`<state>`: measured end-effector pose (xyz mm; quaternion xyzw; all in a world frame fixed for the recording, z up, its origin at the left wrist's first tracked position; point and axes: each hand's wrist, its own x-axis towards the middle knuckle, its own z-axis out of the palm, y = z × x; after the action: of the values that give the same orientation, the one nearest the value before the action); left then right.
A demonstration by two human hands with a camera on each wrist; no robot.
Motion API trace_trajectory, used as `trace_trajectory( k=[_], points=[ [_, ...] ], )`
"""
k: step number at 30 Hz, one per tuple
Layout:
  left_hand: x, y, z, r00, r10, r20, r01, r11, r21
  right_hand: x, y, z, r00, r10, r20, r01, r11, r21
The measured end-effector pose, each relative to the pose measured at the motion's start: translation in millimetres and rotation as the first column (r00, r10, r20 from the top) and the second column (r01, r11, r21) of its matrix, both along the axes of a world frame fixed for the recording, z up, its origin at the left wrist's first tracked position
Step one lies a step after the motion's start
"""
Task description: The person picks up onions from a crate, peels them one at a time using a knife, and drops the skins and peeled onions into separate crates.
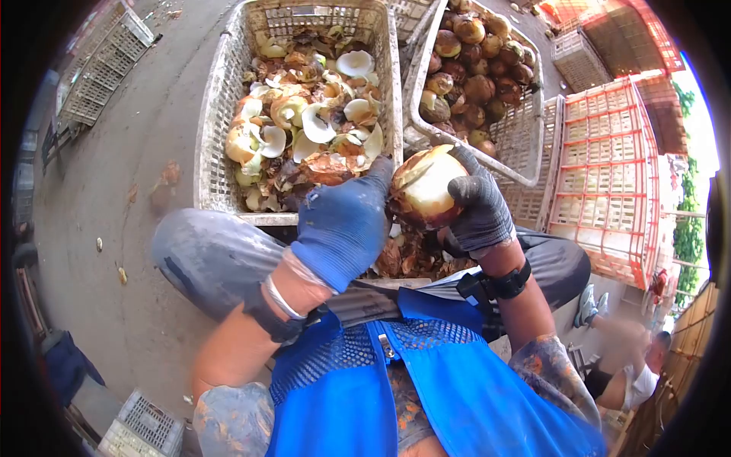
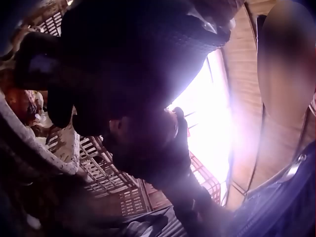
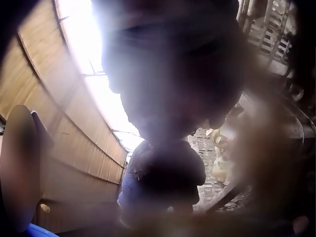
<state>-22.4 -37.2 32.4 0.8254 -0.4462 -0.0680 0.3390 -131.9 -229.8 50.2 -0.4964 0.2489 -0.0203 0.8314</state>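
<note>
Mid-frame, just above a blue mesh vest (image 1: 426, 381), a half-peeled onion (image 1: 426, 189) is gripped by the dark-gloved right hand (image 1: 480, 207), fingers curled over it. The blue-gloved left hand (image 1: 343, 225) is pressed to its left side, but the grip is blocked by the glove's back, so it can't be told. Behind, a peel crate (image 1: 212, 133) is parked upper left and a brown-onion crate (image 1: 525, 133) upper right.

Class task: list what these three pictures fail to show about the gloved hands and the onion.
- Head view: the left hand covers one side of the onion, so whether it holds a tool is unclear.
- Left wrist view: backlight leaves only dark silhouettes.
- Right wrist view: the right hand, gripping the onion, is blurred and backlit there.
</note>
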Motion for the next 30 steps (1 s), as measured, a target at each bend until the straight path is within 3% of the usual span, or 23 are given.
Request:
trace_trajectory(
  k=[1,3,5,7,9,11,13,14,15,17,20,23,26,27,29,30],
  points=[
    [-2.2,1.6,-3.6,1.000,0.012,0.007,-0.012,1.000,-0.004,2.5,5.4,4.8,1.000,0.012,-0.008,-0.012,0.999,-0.030],
    [-5.3,3.0,-7.6,0.972,0.059,0.228,-0.074,0.995,0.061,8.0,16.5,10.6,0.999,-0.025,0.032,0.027,0.997,-0.074],
    [-4.7,3.8,-14.2,0.942,0.068,0.330,-0.111,0.988,0.112,10.9,20.7,9.1,0.999,-0.003,0.032,0.011,0.962,-0.274],
    [2.1,3.5,-15.9,0.893,0.113,0.435,-0.168,0.981,0.091,16.9,25.5,14.1,0.999,0.042,0.031,-0.033,0.967,-0.252],
    [15.0,1.4,-18.7,0.863,0.147,0.484,-0.215,0.973,0.088,20.8,26.8,11.2,0.999,-0.029,0.029,0.033,0.987,-0.157],
    [24.3,-4.2,-30.8,0.861,0.218,0.459,-0.222,0.974,-0.046,24.0,28.1,12.8,0.999,-0.018,0.031,0.023,0.989,-0.148],
    [28.0,-7.7,-28.9,0.896,0.228,0.381,-0.244,0.970,-0.007,28.9,28.5,9.7,0.997,-0.061,0.038,0.061,0.998,0.006],
    [30.7,-8.8,-28.8,0.925,0.204,0.321,-0.230,0.972,0.044,29.9,26.9,12.1,0.997,-0.005,0.079,0.000,0.997,0.075],
    [30.6,-9.8,-27.5,0.952,0.178,0.249,-0.208,0.973,0.096,29.3,26.0,11.8,0.998,-0.005,0.063,0.000,0.997,0.073],
    [35.6,-7.0,-32.9,0.935,0.155,0.319,-0.177,0.983,0.042,23.5,21.9,10.4,0.995,0.054,0.085,-0.066,0.988,0.140],
    [45.2,-4.7,-30.8,0.928,0.119,0.353,-0.169,0.979,0.115,11.4,14.3,-19.3,0.993,-0.023,0.114,-0.017,0.941,0.338],
    [53.9,-8.1,-31.2,0.950,0.154,0.273,-0.194,0.973,0.126,13.3,19.1,-14.7,0.983,-0.021,0.182,-0.049,0.927,0.372],
    [69.0,-17.9,-34.5,0.964,0.179,-0.198,-0.073,0.890,0.450,17.7,32.4,-2.2,0.966,-0.002,0.257,-0.078,0.951,0.298],
    [74.5,-8.1,-36.0,0.811,0.403,-0.424,-0.273,0.901,0.336,16.4,42.1,4.8,0.965,0.047,0.258,-0.094,0.980,0.175],
    [84.6,4.5,-34.5,0.834,0.367,-0.412,-0.232,0.911,0.341,16.2,45.4,-3.5,0.971,-0.044,0.236,-0.017,0.967,0.254],
    [81.5,10.1,-25.1,0.785,0.384,-0.486,-0.287,0.921,0.264,16.5,42.7,-8.6,0.967,-0.050,0.249,-0.014,0.968,0.250]
  ],
)
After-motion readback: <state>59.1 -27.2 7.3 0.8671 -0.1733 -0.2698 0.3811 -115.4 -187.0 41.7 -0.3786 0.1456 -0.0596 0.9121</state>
